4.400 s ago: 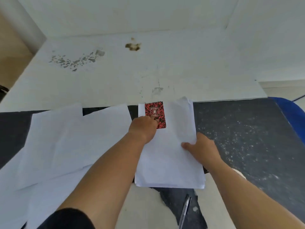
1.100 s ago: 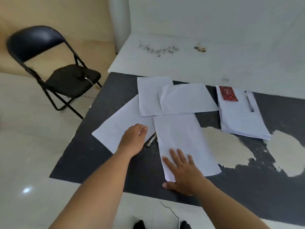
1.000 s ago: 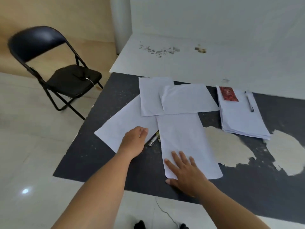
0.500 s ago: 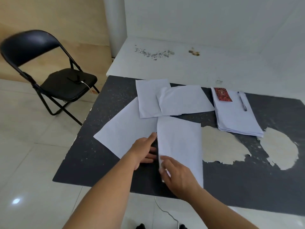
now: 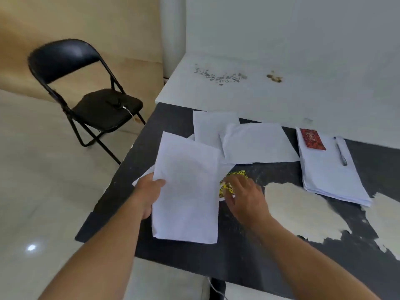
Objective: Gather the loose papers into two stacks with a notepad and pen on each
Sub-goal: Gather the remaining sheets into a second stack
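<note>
Black counter [image 5: 249, 252] with peeling patches, bearing loose white sheets [image 5: 257, 144], a yellow-patterned notepad [image 5: 234, 176], and a paper stack [image 5: 331, 176].

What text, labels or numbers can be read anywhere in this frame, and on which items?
None is legible.
Red notepad: a pale emblem on the cover, too small to read.
Yellow notepad: speckled pattern only, partly covered by the right hand.
Paper sheets: look blank.

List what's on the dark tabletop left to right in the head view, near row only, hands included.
left hand gripping a lifted paper sheet → yellow patterned notepad under the right hand → finished stack with red notepad, then pen.
</note>
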